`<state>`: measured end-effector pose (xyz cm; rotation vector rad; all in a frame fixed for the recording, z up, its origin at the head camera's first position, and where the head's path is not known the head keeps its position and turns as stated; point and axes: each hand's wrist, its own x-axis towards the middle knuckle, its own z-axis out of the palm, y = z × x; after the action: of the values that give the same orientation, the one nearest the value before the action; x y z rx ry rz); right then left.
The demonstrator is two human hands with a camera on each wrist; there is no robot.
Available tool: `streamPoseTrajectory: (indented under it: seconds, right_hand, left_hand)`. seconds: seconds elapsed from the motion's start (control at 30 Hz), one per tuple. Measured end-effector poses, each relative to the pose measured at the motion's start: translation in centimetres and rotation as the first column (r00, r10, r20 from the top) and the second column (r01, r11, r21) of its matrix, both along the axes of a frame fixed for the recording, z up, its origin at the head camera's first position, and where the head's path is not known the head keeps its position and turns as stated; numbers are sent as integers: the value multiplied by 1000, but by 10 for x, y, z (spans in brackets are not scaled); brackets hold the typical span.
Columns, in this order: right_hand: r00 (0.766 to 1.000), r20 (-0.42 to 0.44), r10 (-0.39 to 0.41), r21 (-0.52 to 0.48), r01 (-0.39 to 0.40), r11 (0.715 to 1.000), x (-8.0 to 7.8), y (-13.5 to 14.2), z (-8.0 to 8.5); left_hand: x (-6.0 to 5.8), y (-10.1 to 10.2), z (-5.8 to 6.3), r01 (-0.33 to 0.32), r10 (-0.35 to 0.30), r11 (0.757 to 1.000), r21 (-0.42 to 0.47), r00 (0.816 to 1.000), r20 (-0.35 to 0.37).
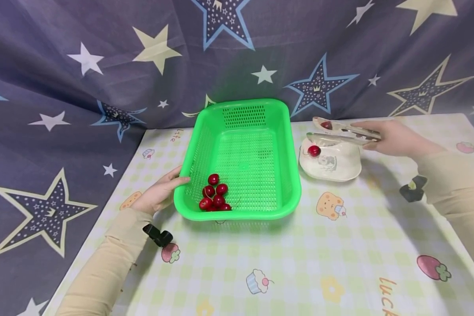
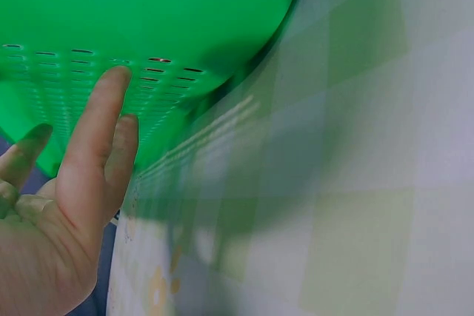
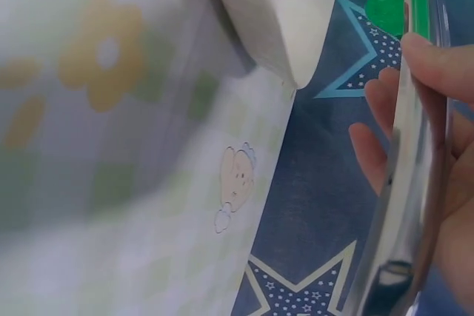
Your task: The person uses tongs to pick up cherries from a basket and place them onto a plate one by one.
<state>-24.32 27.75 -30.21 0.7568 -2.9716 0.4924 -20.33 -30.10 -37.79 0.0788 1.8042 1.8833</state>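
Observation:
At the basket's left rim, my left hand [image 1: 159, 193] holds the green basket [image 1: 237, 215], a digit laid over the rim. The left wrist view has straight fingers [image 2: 92, 131] against its slotted outer wall. Several red cherries [image 1: 218, 201] cluster in the basket's near left corner. My right hand [image 1: 395, 137] grips shiny metal tongs [image 1: 351, 136] over a white dish [image 1: 343, 169] with a panda print. The tongs' arms stand apart, and a red patch shows on the upper one near its tip. One cherry [image 1: 314, 151] lies in the dish, just below the tips.
A checked tablecloth [image 1: 221, 267] with cartoon prints covers the table. Behind it and along the left hangs a dark blue curtain [image 1: 114, 39] with stars. The basket's far end is close to that curtain. Black straps with mounts sit at both wrists.

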Motion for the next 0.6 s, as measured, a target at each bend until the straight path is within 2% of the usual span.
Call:
streamPoseTrajectory:
  seconds: [0.1, 0.2, 0.33, 0.6]
  right_hand:
    - [999, 34, -21, -7, 22, 1000, -1, -3, 4]
    - [997, 61, -36, -11, 37, 999, -1, -7, 10]
    - [998, 55, -26, -5, 26, 1000, -1, -16, 20]
    - [1000, 11, 25, 11, -25, 1000, -2, -40, 42]
  left_hand:
    - [3, 2, 3, 1, -1, 1000, -13, 1000, -2]
    - [13, 11, 17, 13, -15, 999, -40, 999, -32]
    - [23, 20, 30, 14, -16, 999, -49, 998, -55]
    - [22, 23, 32, -5, 3, 998, -62, 999, -37]
